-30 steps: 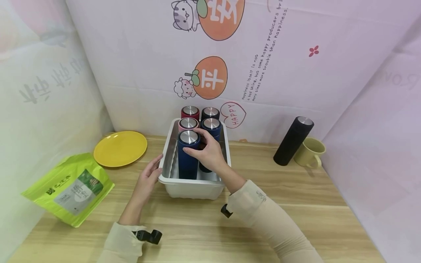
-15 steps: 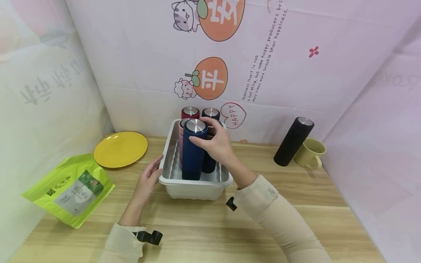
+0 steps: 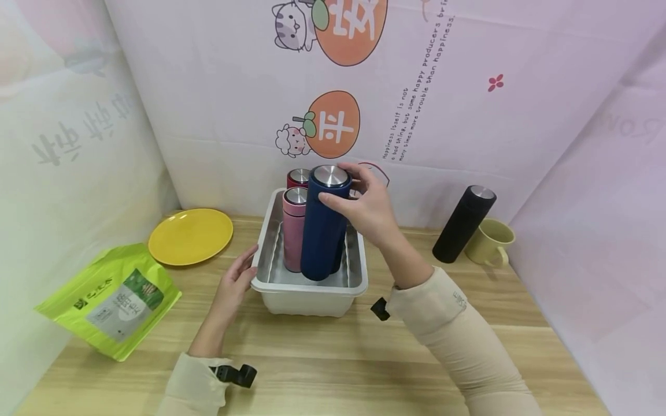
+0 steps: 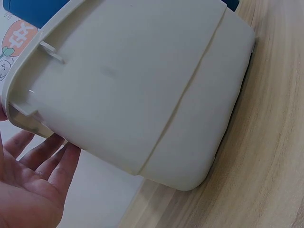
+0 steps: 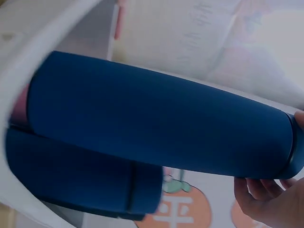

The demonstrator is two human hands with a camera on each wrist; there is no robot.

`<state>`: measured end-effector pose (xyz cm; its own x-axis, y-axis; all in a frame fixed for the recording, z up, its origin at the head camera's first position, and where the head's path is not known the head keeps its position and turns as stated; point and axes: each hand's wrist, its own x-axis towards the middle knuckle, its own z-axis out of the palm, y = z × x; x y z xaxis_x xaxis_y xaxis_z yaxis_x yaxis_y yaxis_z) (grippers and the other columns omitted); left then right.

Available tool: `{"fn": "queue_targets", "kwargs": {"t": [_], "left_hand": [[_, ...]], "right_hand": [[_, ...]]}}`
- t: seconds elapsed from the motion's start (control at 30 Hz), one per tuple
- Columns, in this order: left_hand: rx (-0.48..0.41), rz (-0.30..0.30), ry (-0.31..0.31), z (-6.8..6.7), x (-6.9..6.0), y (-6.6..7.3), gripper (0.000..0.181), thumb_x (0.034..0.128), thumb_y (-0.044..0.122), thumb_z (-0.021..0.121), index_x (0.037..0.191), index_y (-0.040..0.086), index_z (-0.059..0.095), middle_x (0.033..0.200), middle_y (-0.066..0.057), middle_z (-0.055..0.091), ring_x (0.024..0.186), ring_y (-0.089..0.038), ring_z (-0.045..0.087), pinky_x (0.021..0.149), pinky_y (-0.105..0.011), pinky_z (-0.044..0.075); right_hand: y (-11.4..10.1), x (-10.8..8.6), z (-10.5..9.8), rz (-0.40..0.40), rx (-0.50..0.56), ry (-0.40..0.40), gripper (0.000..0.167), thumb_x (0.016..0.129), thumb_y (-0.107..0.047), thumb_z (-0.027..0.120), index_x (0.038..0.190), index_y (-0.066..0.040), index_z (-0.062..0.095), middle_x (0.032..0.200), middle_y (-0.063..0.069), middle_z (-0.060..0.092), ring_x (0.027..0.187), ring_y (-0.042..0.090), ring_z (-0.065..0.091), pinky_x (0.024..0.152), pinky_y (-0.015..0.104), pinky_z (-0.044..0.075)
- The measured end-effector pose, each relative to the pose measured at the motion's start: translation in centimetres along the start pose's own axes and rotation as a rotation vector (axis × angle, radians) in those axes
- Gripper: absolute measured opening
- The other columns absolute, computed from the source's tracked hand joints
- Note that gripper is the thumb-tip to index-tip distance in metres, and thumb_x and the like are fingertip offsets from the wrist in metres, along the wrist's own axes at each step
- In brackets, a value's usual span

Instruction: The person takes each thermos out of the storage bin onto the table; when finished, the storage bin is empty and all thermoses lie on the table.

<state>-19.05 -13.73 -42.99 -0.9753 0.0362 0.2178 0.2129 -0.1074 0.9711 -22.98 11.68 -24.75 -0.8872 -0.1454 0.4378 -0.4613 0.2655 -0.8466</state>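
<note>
Near edge: table (image 3: 291, 370), two beige sleeves (image 3: 463, 341) coming in. Green bag (image 3: 111, 306) on the left, well apart from both hands. Left hand (image 3: 231, 286) holds the tub (image 3: 307, 301) by the rim at its near left corner, fingers against the underside of the lip. Blue bottle (image 3: 325, 237) is over the tub's inside, to the right of the left hand, roughly upright, raised so its lid sits higher than the others. Right hand (image 3: 366, 205) grips it near the top from the right, thumb in front, fingers behind; the body hangs below that hand. Pink bottle (image 3: 293, 242) in the tub, just left of it; second blue bottle (image 5: 85, 171) close by, mostly hidden from the head view. Farther: yellow plate (image 3: 191, 237) left, black bottle (image 3: 460, 228) right, partly in front of mug (image 3: 486, 242). Red bottle (image 3: 298, 178) behind pink one. Printed cloth (image 3: 234, 115) at the back.
</note>
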Motion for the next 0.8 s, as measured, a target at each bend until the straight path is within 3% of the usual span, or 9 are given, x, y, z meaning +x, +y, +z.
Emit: {"fn": "queue_targets", "kwargs": {"t": [0.4,0.5,0.63,0.8], "left_hand": [[0.015,0.002,-0.009,-0.1,0.0,0.0,0.049,0.0999,0.000,0.042,0.148,-0.005,0.033,0.150,-0.027,0.033,0.135,-0.037,0.034,0.102,-0.045,0.039],[0.013,0.005,-0.009,-0.1,0.1,0.0,0.049,0.0999,0.000,0.042,0.148,-0.005,0.033,0.150,-0.026,0.032,0.136,-0.035,0.034,0.102,-0.044,0.039],[0.008,0.006,-0.006,-0.2,0.0,-0.1,0.049,0.0996,-0.001,0.042,0.147,-0.006,0.033,0.150,-0.026,0.032,0.136,-0.035,0.033,0.100,-0.033,0.043],[0.001,0.018,-0.007,-0.1,0.0,-0.1,0.049,0.0993,-0.001,0.043,0.147,-0.007,0.033,0.150,-0.027,0.032,0.135,-0.037,0.033,0.097,-0.028,0.045]], "right_hand": [[-3.1,1.2,-5.3,0.159,0.047,0.037,0.060,0.085,-0.014,0.076,0.140,-0.009,0.050,0.134,0.008,0.053,0.114,0.023,0.052,0.099,0.039,0.044],[-3.3,1.2,-6.7,0.171,0.043,0.044,0.060,0.086,-0.013,0.074,0.141,-0.008,0.049,0.135,0.009,0.052,0.116,0.023,0.050,0.102,0.038,0.042],[-3.4,1.0,-8.4,0.193,0.000,0.051,0.061,0.088,-0.018,0.074,0.142,-0.010,0.047,0.137,0.009,0.050,0.119,0.022,0.049,0.103,0.039,0.040],[-2.7,1.1,-10.5,0.204,-0.011,0.088,0.062,0.087,-0.019,0.074,0.142,-0.011,0.047,0.136,0.011,0.050,0.114,0.023,0.050,0.098,0.035,0.045]]}}
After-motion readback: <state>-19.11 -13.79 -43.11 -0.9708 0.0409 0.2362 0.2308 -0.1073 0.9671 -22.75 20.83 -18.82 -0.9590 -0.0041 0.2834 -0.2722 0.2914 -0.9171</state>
